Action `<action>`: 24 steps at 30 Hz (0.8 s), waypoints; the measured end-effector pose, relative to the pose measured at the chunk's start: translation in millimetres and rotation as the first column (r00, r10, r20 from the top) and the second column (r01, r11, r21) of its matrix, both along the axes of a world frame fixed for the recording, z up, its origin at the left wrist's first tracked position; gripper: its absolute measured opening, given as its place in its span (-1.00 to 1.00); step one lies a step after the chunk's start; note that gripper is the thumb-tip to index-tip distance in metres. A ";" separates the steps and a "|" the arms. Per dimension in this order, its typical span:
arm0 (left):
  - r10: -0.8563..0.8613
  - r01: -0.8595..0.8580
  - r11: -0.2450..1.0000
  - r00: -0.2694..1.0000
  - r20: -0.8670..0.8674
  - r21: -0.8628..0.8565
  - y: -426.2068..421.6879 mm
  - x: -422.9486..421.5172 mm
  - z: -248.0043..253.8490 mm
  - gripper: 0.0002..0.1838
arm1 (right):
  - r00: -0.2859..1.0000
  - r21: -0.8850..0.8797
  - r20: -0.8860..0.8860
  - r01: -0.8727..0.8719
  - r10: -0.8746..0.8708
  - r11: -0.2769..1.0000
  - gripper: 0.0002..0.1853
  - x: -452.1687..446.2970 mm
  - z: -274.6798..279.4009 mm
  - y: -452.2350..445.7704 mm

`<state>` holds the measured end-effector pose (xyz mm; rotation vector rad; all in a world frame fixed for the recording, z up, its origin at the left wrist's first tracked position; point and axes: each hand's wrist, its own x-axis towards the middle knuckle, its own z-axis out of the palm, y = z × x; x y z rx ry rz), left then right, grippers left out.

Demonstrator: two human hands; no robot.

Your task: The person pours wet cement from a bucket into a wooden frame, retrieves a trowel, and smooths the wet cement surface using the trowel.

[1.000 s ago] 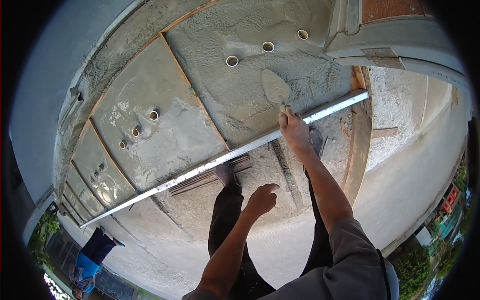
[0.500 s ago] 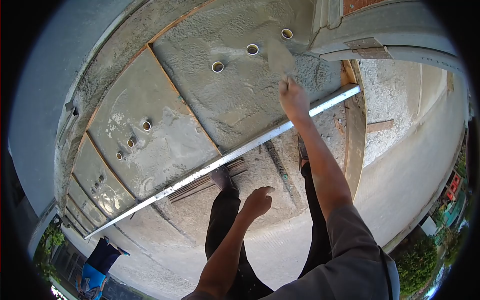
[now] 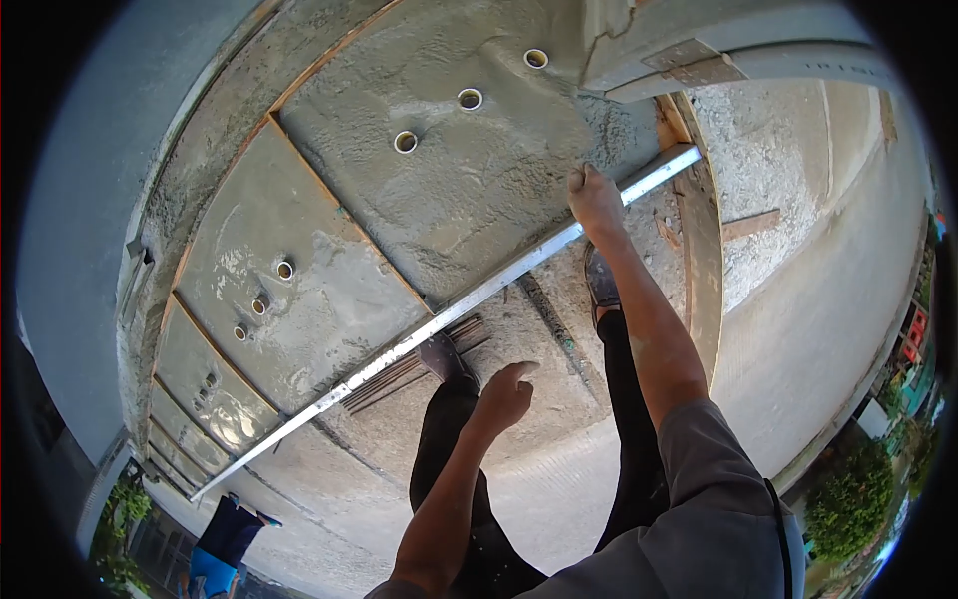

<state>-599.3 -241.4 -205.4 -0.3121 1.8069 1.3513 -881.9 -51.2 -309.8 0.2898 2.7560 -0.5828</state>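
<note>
My right hand (image 3: 597, 206) is closed around the handle of a trowel (image 3: 565, 128), above the wet concrete (image 3: 449, 195) near the near edge. The trowel's grey blade blends into the concrete, so its outline is hard to make out. Three round white pipe ends, the nearest a pipe end (image 3: 470, 100) in the middle of the row, stick up from the rough surface. My left hand (image 3: 504, 401) hangs in front of my left leg, holding nothing, with loosely bent fingers apart. A long metal straightedge (image 3: 519, 265) runs along the slab's near side, passing beside my right hand.
Wooden strips, one a wooden divider (image 3: 349, 210), split the concrete into bays. Thin rods (image 3: 414, 364) lie by my left shoe. A grey column base (image 3: 718, 60) stands at upper right, a curved form board (image 3: 707, 260) below it. Another person (image 3: 222, 549) is at lower left.
The view has shifted, so the pipe ends now sit further left. My right hand still grips the trowel, close to the straightedge. My left hand stays low with little movement.
</note>
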 end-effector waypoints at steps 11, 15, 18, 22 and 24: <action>0.125 -0.265 0.964 0.430 -0.894 0.007 62.1 -334.0 176.0 -0.42 | 0.998 0.055 0.067 0.005 -0.009 0.998 -0.59 15.4 18.1 63.4; -0.076 -0.214 0.965 0.318 -0.945 -0.149 88.6 -370.2 197.1 -0.33 | 0.989 0.057 -0.003 0.146 -0.146 0.988 -0.60 4.9 8.7 93.0; -0.125 -0.143 0.973 0.328 -0.937 -0.180 98.7 -370.4 185.1 -0.29 | 0.998 0.107 0.045 0.036 -0.041 0.994 -0.60 18.4 23.6 73.5; -0.097 -0.163 0.965 0.500 -0.860 -0.203 102.7 -337.7 168.2 -0.22 | 0.941 -0.048 -0.136 -0.318 0.309 0.947 -0.59 20.4 -3.4 65.6; -0.064 -0.174 0.961 0.614 -0.786 -0.215 94.8 -312.3 150.0 -0.20 | 0.964 -0.049 -0.090 -0.255 0.249 0.966 -0.60 -1.1 -6.4 71.9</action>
